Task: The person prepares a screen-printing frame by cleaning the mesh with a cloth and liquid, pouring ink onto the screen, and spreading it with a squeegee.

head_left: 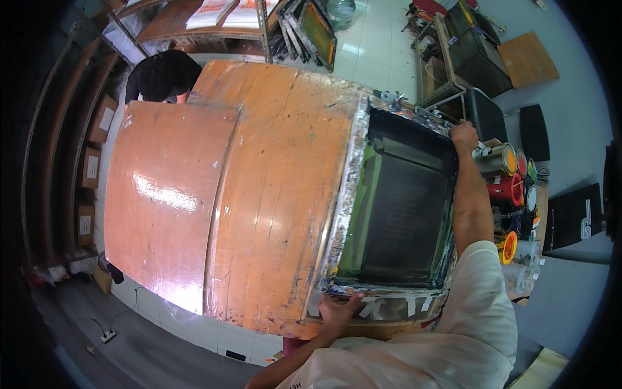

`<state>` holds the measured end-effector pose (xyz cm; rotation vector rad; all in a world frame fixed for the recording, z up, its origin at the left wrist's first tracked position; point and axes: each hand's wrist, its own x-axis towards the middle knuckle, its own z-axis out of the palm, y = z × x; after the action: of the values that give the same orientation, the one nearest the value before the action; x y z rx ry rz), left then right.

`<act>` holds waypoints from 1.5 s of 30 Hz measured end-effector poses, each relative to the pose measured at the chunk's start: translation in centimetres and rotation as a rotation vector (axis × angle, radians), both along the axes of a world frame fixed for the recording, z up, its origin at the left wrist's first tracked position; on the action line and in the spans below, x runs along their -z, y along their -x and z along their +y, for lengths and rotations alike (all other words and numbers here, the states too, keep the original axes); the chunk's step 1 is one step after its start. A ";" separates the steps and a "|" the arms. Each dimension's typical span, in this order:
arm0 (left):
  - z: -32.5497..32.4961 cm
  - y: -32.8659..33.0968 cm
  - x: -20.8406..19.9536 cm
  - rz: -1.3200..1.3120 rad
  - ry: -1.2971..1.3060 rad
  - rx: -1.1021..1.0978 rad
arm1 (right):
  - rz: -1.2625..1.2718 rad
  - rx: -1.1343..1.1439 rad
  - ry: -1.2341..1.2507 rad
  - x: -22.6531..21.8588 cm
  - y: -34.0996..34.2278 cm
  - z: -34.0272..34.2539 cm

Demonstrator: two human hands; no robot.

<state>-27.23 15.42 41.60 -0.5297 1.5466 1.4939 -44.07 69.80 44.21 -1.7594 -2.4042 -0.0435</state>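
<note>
A screen printing frame with dark mesh and green edges lies flat on the right part of a wooden table. Its rim is crusted with dried ink. My left hand grips the near edge of the frame by its left corner, the thumb lying along the rim. Across at the far right corner, my right hand is closed on the frame beside metal clamps; its fingertips are partly hidden. White strips of tape show under the frame's near edge.
A glossy board covers the table's left end, where a person in black bends down. Open paint cans crowd a side table at the right. Shelves with boxes stand left; more frames lean at the back.
</note>
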 end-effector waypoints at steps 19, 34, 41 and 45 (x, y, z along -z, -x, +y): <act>-0.8 0.2 -0.2 0.123 0.037 0.126 | 0.051 0.087 0.075 2.5 0.6 3.1; 1.1 -2.9 1.7 0.004 -0.161 -0.330 | 0.704 -0.414 0.287 -4.0 -28.5 -18.3; 2.0 -3.0 2.5 0.001 -0.069 -0.354 | 0.700 -0.182 0.508 -1.7 -44.3 -33.7; 2.0 -2.7 1.3 -0.014 -0.078 -0.360 | 0.737 -0.317 0.423 -1.5 -45.7 -34.1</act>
<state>-24.57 17.39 40.33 -0.8029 1.4270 1.8078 1.60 35.69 45.74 -1.1700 -2.1531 1.0212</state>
